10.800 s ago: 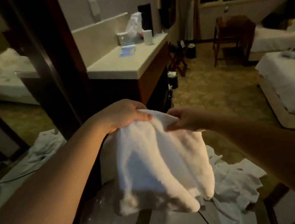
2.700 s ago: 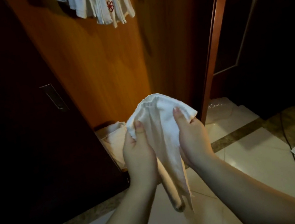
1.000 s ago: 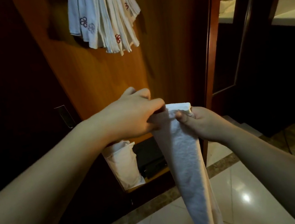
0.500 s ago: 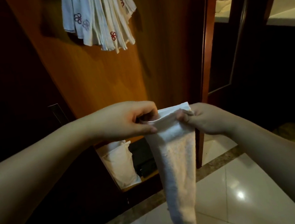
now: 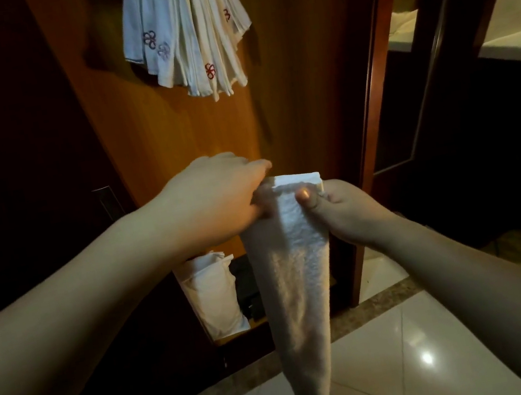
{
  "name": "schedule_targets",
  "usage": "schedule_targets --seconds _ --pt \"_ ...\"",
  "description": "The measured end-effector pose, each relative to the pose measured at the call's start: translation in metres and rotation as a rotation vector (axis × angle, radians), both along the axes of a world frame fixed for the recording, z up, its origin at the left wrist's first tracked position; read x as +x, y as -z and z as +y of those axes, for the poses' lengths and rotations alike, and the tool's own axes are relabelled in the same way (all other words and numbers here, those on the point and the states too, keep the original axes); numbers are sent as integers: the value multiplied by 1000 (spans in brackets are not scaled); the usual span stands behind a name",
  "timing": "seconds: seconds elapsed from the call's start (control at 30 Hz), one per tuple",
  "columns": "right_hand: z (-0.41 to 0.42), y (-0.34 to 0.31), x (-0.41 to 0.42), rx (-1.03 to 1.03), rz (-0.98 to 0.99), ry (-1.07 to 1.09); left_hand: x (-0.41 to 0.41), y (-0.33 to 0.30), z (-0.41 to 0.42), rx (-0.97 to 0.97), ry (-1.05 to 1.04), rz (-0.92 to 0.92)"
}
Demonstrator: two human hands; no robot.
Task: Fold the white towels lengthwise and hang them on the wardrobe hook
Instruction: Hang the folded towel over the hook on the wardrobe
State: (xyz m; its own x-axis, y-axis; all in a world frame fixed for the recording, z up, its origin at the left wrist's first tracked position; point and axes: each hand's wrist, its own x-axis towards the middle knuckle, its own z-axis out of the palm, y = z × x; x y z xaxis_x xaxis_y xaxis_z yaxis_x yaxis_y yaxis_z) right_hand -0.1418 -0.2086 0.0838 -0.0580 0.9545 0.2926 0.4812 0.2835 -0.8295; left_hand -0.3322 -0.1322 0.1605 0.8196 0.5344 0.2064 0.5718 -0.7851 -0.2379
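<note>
folded towel (image 5: 293,282) pinched between left hand (image 5: 218,201), right hand (image 5: 341,211), hanging below

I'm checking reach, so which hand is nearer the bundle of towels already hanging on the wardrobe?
Left. The left hand sits almost straight below the hanging towels; the right hand is lower and off to the right.

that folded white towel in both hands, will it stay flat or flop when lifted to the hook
Probably floppy: the folded towel hangs limp below the left hand and right hand. Likely light, since a pinch holds it. Its fold may slip open if released.
</note>
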Motion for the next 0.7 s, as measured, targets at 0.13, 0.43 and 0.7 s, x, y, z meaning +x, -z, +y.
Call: schedule_targets --seconds 0.13,0.43,0.7 --pt "3 -7 2 51 -128 -25 1 -4 5 41 -29 13" --pt "-1 -20 17 77 -28 68 -18 0 20 -799 132 -532" --pt "8 -55 16 174 193 173 4 56 4 -1621 266 -1006"
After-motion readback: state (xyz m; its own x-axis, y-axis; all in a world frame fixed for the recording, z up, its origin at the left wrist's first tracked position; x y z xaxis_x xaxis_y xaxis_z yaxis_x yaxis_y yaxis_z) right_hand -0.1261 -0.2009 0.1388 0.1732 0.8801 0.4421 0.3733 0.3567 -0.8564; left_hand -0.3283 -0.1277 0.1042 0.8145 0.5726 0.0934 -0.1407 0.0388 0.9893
